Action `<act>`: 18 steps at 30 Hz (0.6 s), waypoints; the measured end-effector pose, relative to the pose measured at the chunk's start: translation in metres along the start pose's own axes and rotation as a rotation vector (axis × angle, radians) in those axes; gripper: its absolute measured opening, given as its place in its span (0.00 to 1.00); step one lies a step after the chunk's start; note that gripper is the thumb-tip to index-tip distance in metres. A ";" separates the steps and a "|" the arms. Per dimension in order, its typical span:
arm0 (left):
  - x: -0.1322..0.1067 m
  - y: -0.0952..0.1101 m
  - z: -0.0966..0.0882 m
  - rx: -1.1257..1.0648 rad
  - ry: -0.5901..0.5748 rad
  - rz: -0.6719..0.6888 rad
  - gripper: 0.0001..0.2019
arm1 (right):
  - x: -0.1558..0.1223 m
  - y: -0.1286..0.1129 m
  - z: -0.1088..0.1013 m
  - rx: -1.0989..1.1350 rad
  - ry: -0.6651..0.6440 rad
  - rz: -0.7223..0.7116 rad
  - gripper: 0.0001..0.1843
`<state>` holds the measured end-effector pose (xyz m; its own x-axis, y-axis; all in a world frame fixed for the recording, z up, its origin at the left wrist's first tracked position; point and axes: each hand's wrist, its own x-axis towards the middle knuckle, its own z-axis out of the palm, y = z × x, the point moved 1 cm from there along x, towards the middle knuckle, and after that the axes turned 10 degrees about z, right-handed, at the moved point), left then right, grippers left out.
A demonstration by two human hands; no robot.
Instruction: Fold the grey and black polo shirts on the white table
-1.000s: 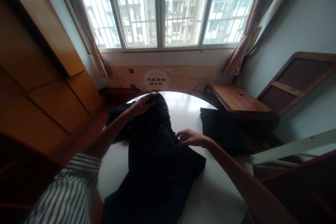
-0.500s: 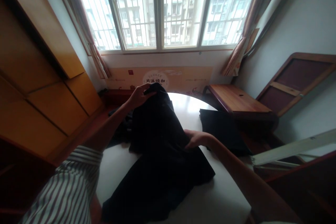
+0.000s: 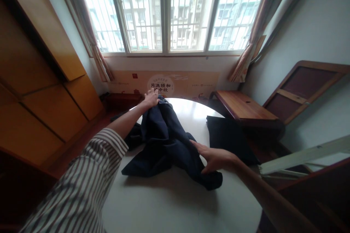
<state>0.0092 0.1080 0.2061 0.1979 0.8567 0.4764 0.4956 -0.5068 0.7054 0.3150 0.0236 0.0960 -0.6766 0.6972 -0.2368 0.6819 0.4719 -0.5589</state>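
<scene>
Though raised before, navy garment now down on table, left fingers pinching it, right fingers spread.

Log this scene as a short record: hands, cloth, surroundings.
left hand: at far end of the navy garment, grip unclear
right hand: spread on the garment's near right side
surface: round white table
nearby: flat black cloth, at the table's right edge
behind: wooden bench, barred window
</scene>
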 end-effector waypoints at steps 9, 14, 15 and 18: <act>-0.174 0.000 0.034 0.506 -0.536 0.126 0.35 | -0.076 -0.006 0.056 -0.036 0.330 0.022 0.37; -0.237 0.016 0.010 0.407 -0.701 0.080 0.13 | -0.093 0.002 0.067 0.135 0.256 -0.094 0.20; -0.245 0.024 0.005 0.318 -0.740 0.077 0.13 | -0.099 0.001 0.064 0.173 0.209 -0.133 0.18; -0.260 0.050 -0.009 -0.065 -0.962 0.083 0.11 | -0.116 -0.005 0.045 0.239 -0.018 -0.194 0.15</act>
<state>-0.0255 -0.1413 0.1220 0.8520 0.5163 -0.0869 0.4070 -0.5486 0.7304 0.3778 -0.0843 0.0902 -0.7941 0.5958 -0.1198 0.4559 0.4536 -0.7658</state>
